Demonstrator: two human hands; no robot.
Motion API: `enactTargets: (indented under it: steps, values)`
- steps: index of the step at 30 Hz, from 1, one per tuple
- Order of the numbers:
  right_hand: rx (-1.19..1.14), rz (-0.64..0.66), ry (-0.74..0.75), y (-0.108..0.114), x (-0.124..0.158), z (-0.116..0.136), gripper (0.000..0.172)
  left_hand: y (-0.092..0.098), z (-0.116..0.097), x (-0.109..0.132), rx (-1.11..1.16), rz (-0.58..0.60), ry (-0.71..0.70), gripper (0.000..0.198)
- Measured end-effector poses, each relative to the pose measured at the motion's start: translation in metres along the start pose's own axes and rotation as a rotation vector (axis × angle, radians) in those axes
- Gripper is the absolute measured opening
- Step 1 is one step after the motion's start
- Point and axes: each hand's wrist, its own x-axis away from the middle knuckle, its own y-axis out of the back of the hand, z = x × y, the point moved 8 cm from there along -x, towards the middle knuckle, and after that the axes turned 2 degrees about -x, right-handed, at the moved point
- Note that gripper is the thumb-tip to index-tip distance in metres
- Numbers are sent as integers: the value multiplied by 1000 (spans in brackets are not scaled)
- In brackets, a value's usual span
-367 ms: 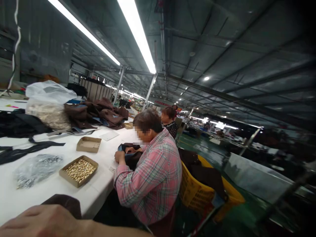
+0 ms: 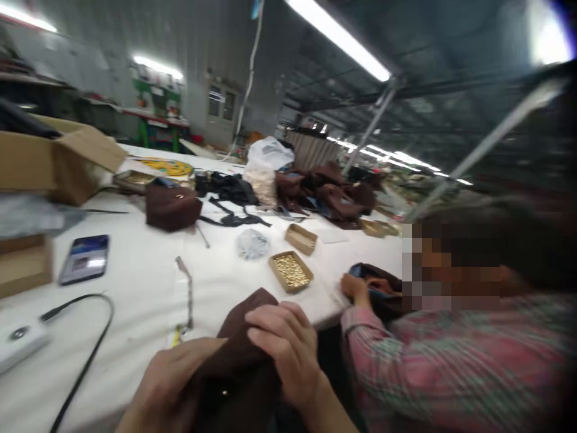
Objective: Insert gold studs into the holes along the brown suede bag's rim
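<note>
A dark brown piece of fabric [image 2: 238, 367] is held up at the table's front edge, with a small shiny dot on its lower part. My left hand [image 2: 166, 376] grips it from the left, and part of that hand is blurred and hidden behind the cloth. On the other side, the bent fingers of my right hand [image 2: 286, 343] close over its upper right edge. Beyond my hands, a small cardboard box of gold-coloured metal pieces [image 2: 291, 272] sits on the white table [image 2: 229, 270]. A thin tool with a twisted shaft [image 2: 189, 294] lies just past my left hand.
Close on my right, a co-worker in a plaid shirt [image 2: 433, 355] handles dark fabric. A phone [image 2: 85, 258], a white socket block [image 2: 20, 343] and its black cable [image 2: 85, 367] lie left. A clear bag [image 2: 253, 245] and brown fabric heaps [image 2: 333, 192] are farther back.
The view has swung left and down, bringing the phone, cable and both hands into sight. Earlier, only one hand and a bit of brown fabric showed at the lower left.
</note>
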Motion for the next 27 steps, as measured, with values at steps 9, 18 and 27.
enactTargets:
  steps: [9, 18, 27]
  values:
    - [22, 61, 41, -5, 21, 6, 29, 41, -19, 1, -102, -190, 99, 39]
    - [-51, 148, 147, -12, -18, 21, 21, 32, 3, 31, -34, -162, 255, 20]
    - [-129, 185, 146, -18, -11, 14, 25, 42, -8, 27, -223, -237, 185, 30]
